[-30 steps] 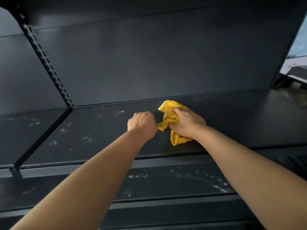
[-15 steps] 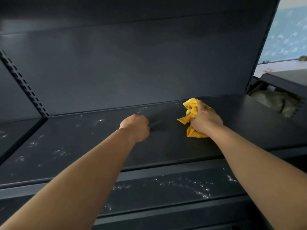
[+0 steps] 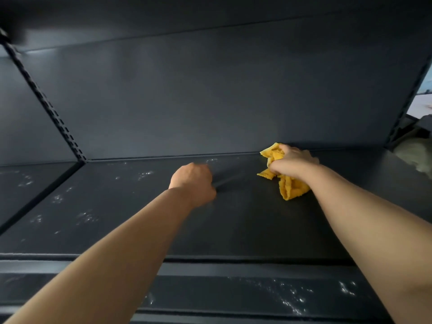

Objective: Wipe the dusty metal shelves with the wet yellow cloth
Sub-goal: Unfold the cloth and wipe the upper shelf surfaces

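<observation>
My right hand [image 3: 291, 163] grips the bunched yellow cloth [image 3: 288, 187] and presses it on the dark metal shelf [image 3: 245, 225], near the back wall on the right side. My left hand [image 3: 192, 181] is curled into a fist holding nothing and rests on the shelf's middle. White dust specks lie on the shelf's left part [image 3: 84, 216]. The area around and in front of the cloth looks free of specks.
A lower shelf [image 3: 292, 298] below the front edge carries white dust. A slotted upright post [image 3: 58, 120] divides this bay from the left shelf bay [image 3: 21, 183], also dusty. The shelf above overhangs at the top. Past the right post sits a pale bundle [image 3: 418, 155].
My right hand has slid the cloth rightward and toward the back wall. My left fist has stayed at the shelf's middle. The camera view shifted.
</observation>
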